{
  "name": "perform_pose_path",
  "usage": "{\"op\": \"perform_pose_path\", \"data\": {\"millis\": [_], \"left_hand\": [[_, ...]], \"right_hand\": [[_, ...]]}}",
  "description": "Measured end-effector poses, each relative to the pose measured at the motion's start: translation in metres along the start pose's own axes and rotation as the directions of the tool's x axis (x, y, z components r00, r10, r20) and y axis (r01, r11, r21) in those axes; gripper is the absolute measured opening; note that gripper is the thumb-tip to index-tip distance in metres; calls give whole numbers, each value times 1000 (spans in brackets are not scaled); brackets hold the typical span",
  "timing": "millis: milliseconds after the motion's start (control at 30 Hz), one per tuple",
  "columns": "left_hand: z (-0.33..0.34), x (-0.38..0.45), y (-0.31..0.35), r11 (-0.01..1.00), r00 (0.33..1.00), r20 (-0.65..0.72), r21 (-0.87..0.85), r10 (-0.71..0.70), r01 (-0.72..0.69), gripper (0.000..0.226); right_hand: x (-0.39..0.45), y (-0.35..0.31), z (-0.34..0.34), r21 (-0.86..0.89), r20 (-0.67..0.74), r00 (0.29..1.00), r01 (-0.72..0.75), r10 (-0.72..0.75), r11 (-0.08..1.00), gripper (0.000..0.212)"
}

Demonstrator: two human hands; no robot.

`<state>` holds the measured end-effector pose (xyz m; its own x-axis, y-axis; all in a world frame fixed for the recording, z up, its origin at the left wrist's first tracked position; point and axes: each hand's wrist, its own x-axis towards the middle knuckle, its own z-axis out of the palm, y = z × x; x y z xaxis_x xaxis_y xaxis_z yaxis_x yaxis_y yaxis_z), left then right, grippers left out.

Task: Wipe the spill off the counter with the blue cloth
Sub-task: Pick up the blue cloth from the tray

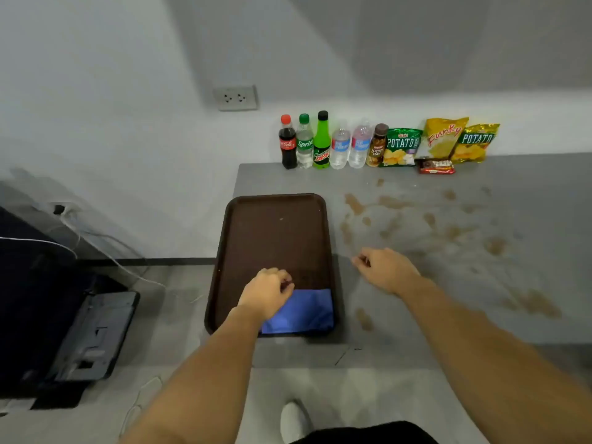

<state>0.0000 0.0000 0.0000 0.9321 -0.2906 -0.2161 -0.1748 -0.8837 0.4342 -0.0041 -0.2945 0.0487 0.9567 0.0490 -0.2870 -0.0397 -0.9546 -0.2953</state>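
Blue cloth [302, 312] sat folded in near right corner of brown tray [275, 232], left side of bench [400, 318]. Left hand [267, 293] hovered over cloth's top edge, fingers curled, not gripping yet afaict. Right hand [386, 269] loosely curled, empty, above bench just right of tray. Brown spill [423, 222] was splattered wide to the right. Imo best to pinch whole fold, lift clear of tray rim, then wipe w/ a flat palm, outer spots inward.

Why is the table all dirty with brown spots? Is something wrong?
Yes. Brown spill is splashed in patches across the grey counter, right of the brown tray. The blue cloth lies in the tray, so the wiping has not begun.
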Motion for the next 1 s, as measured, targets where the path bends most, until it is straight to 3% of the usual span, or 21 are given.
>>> {"op": "perform_pose_path", "data": {"millis": [133, 233, 433, 600, 767, 1000], "left_hand": [[11, 2, -16, 997, 989, 143, 62, 44, -53, 59], [23, 5, -22, 982, 983, 165, 156, 84, -110, 74], [29, 10, -24, 971, 973, 193, 177, 126, -161, 55], [26, 6, -14, 982, 955, 262, 83, 141, -168, 37], [9, 10, -10, 994, 929, 357, -74, 99, -78, 22], [-12, 23, 19, 921, 984, 179, -387, 28, 44, 25]], "right_hand": [[-6, -7, 13, 24, 5, 998, -65, 65, 998, 36], [-8, -9, 17, 49, 32, 996, -86, 85, 995, 36], [3, -2, 21, 57, 11, 996, -94, 93, 994, 35], [6, 4, 19, 75, -4, 996, -85, 85, 994, 33], [6, 7, 21, 109, -10, 997, -75, 77, 991, 37], [7, -2, 29, 341, 72, 987, -158, 142, 927, 51]]}}
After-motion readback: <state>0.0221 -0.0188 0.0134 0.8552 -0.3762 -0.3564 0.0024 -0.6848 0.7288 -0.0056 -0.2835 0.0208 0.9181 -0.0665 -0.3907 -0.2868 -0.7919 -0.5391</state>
